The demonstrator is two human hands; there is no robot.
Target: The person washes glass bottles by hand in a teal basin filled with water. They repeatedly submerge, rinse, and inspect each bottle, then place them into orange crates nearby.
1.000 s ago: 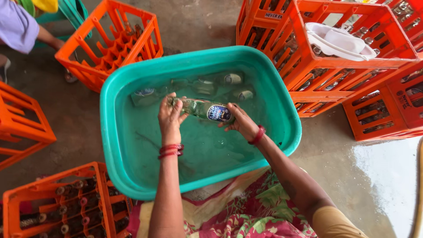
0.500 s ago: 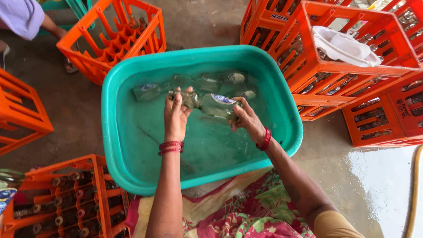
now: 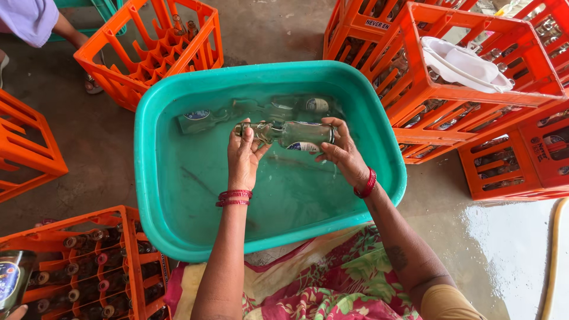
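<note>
At nine o'clock I see an orange crate [image 3: 26,148] on the wet floor [image 3: 89,148]. At seven o'clock another crate [image 3: 89,266] is full of dark bottles. In the middle sits a big green tub [image 3: 178,195] of water. My left hand [image 3: 244,159] is curled around the neck of a clear glass bottle [image 3: 290,133]. My right hand [image 3: 344,153] is wrapped around its fat end. The bottle lies sideways just over the water. More bottles [image 3: 261,109] lie sunk at twelve o'clock. At two o'clock, red crates [image 3: 474,101] are stacked, with a white bowl [image 3: 468,65] on top.
</note>
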